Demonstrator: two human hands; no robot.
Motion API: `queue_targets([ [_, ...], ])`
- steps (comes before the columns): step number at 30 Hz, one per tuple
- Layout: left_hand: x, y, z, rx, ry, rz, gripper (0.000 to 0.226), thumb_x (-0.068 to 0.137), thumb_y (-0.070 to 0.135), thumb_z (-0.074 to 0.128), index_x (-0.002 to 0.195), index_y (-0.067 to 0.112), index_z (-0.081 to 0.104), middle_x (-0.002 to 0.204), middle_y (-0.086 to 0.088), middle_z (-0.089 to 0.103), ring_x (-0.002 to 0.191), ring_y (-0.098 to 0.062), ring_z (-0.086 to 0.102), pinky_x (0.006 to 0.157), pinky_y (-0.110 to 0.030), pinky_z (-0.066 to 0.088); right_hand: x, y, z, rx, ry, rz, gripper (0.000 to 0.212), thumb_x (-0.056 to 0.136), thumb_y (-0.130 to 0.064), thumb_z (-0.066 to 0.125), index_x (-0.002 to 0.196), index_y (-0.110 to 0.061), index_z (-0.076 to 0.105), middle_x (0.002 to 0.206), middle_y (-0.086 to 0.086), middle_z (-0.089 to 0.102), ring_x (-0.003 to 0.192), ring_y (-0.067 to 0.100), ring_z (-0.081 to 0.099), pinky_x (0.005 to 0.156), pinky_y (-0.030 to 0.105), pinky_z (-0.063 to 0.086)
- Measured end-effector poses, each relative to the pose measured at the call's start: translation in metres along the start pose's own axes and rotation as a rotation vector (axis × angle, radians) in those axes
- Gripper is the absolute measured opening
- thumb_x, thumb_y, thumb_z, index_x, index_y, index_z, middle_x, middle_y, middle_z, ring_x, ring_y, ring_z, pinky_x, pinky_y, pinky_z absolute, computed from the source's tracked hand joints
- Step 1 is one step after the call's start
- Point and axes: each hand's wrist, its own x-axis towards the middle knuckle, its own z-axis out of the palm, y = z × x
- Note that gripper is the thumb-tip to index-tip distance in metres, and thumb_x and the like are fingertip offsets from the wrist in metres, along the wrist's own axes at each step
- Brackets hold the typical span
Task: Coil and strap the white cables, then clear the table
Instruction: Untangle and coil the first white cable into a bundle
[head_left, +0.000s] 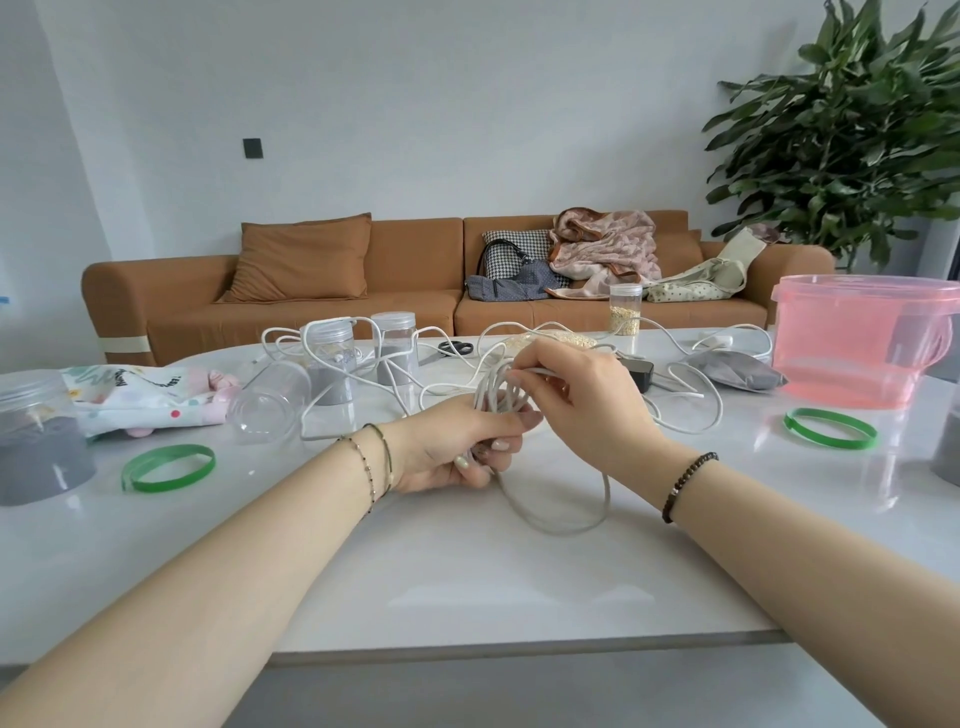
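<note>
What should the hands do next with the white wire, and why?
Probably the right hand should lay one more loop of the white cable onto the coil that the left hand grips: it pinches the cable there, and plenty lies loose among the jars beyond.

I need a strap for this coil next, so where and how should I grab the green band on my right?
Probably from above: the green band lies flat as a thin open loop, so pinch its wall at the rim nearest your right hand, finger inside, thumb outside.
</note>
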Motion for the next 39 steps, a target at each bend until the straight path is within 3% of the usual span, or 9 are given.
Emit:
queue_targets([
  [6,-0.002,0.002,0.007,0.322,0.090,-0.020,0.021,0.099,0.023,0.054,0.080,0.018,0.050,0.058,0.004,0.026,0.046,-0.007,0.020,0.041,-0.014,0.011,-0.001,-0.007,-0.004,-0.161,0.116,-0.327,0.026,0.096,-0.035,0.058,0.084,-0.012,0.064,0.067,-0.006,0.060,0.056,0.016,0.054,0.045,0.035,0.046],
  [8,-0.001,0.002,0.006,0.334,0.093,-0.027,0.023,0.101,0.027,0.051,0.080,0.019,0.049,0.059,0.005,0.026,0.046,-0.007,0.020,0.042,-0.014,0.011,-0.002,-0.009,-0.003,-0.204,0.139,-0.371,0.026,0.095,-0.035,0.061,0.084,-0.012,0.063,0.065,-0.006,0.059,0.052,0.016,0.052,0.041,0.035,0.044],
  [14,0.000,0.001,0.004,0.237,0.030,-0.049,0.035,0.100,0.051,0.046,0.085,0.020,0.046,0.058,0.008,0.024,0.046,-0.006,0.020,0.038,-0.013,0.015,-0.001,-0.006,-0.005,-0.132,0.138,0.011,0.034,0.089,-0.055,0.058,0.088,-0.021,0.055,0.057,-0.017,0.043,0.055,0.010,0.042,0.050,0.031,0.042],
  [18,-0.001,0.002,0.004,0.161,-0.008,-0.032,0.038,0.094,0.057,0.048,0.083,0.021,0.045,0.058,0.008,0.023,0.048,-0.006,0.019,0.041,-0.016,0.011,0.001,-0.003,-0.005,-0.138,0.088,0.045,0.037,0.097,-0.053,0.038,0.095,-0.021,0.055,0.058,-0.014,0.042,0.057,0.012,0.040,0.051,0.034,0.040],
  [21,-0.004,0.006,0.003,0.126,-0.031,-0.016,0.047,0.093,0.067,0.040,0.082,0.021,0.044,0.063,0.006,0.018,0.053,-0.008,0.014,0.040,-0.016,0.009,0.001,0.003,-0.006,-0.103,0.071,0.106,0.028,0.103,-0.043,0.036,0.090,-0.022,0.050,0.063,-0.006,0.047,0.061,0.020,0.043,0.056,0.041,0.045],
  [25,-0.007,0.010,0.000,0.065,-0.077,-0.012,0.063,0.089,0.079,0.026,0.073,0.022,0.045,0.066,0.003,0.012,0.054,-0.009,0.009,0.037,-0.016,0.008,0.005,0.006,-0.006,-0.097,0.091,0.142,0.031,0.104,-0.041,0.040,0.077,-0.028,0.032,0.058,-0.003,0.039,0.057,0.017,0.037,0.054,0.040,0.040],
  [30,-0.005,0.009,0.000,0.009,-0.024,0.014,0.066,0.086,0.083,0.023,0.075,0.021,0.041,0.065,0.003,0.012,0.055,-0.010,0.007,0.037,-0.017,0.007,0.004,0.006,-0.005,-0.126,0.010,0.196,0.033,0.105,-0.045,0.036,0.083,-0.021,0.046,0.063,-0.001,0.051,0.066,0.025,0.048,0.060,0.042,0.047],
  [39,-0.002,0.006,-0.004,-0.082,0.063,0.027,0.064,0.094,0.076,0.024,0.080,0.017,0.043,0.062,0.005,0.017,0.055,-0.009,0.009,0.036,-0.016,0.007,0.004,0.012,0.002,0.021,-0.073,0.310,0.046,0.094,-0.061,0.027,0.072,-0.024,0.042,0.058,0.000,0.054,0.068,0.029,0.054,0.070,0.052,0.051],
])
